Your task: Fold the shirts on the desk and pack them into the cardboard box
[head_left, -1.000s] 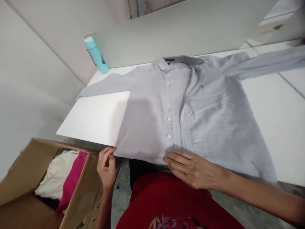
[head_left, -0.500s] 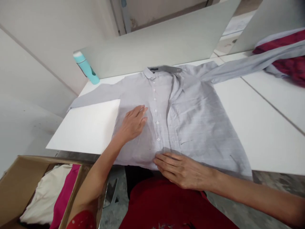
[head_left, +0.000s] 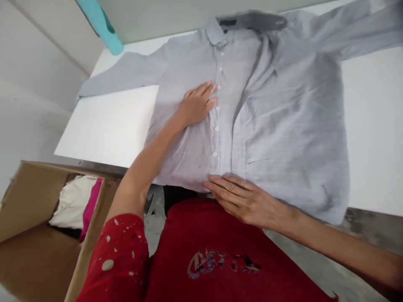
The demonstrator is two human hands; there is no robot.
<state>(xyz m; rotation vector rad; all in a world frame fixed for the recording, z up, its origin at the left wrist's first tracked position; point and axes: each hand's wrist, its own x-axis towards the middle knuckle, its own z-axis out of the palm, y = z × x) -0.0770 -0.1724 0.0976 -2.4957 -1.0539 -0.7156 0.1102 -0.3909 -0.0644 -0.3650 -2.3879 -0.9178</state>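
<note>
A light grey button-up shirt (head_left: 296,126) lies front side up, its collar at the far side and its front parted along the button line. My left hand (head_left: 198,102) rests flat on the shirt beside the buttons, fingers stretched out and holding nothing. Down at the hem my right hand (head_left: 244,199) lies across the lower end of the placket, its fingers extended over the cloth; its thumb is hidden. One sleeve (head_left: 119,77) stretches to the left, and the other runs off to the right.
The shirt is on a white table (head_left: 100,130) with a pale partition (head_left: 176,16) behind it. A turquoise bottle (head_left: 102,27) stands at the back left. Below the left edge, an open cardboard box (head_left: 34,197) holds cream and magenta cloth (head_left: 74,201).
My left hand has slid farther up and closer to the buttons. My right hand stays at the hem. The view has tilted down and come nearer.
</note>
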